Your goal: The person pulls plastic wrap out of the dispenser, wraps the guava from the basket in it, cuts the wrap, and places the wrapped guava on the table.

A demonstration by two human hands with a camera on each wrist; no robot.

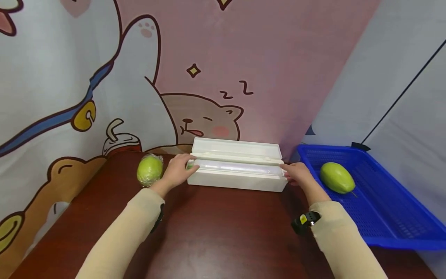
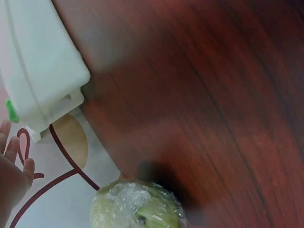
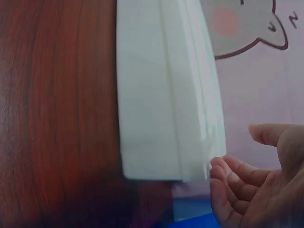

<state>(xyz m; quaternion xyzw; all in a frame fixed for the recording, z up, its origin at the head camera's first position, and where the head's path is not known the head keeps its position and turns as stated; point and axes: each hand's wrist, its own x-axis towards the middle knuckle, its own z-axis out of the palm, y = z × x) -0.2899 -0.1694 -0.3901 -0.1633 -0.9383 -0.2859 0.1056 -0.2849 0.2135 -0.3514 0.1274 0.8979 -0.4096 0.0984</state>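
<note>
A long white cling film dispenser (image 1: 237, 181) sits at the back of the table with its lid (image 1: 237, 146) raised. Across its opening lies a shiny roll of cling film (image 1: 240, 167). My left hand (image 1: 177, 169) is at the dispenser's left end, thumb and fingers apart beside a green piece (image 2: 12, 111). At the other end is my right hand (image 1: 297, 172), its fingertips (image 3: 217, 164) right at the corner, fingers loosely bent and thumb held away. A green fruit wrapped in clear film (image 1: 150, 170) rests on the table left of my left hand.
A blue plastic basket (image 1: 400, 209) stands on the right, holding an unwrapped green fruit (image 1: 337, 178). Behind the dark red wooden table (image 1: 223, 232) hangs a cartoon-printed backdrop (image 1: 278, 69), close to the dispenser's raised lid.
</note>
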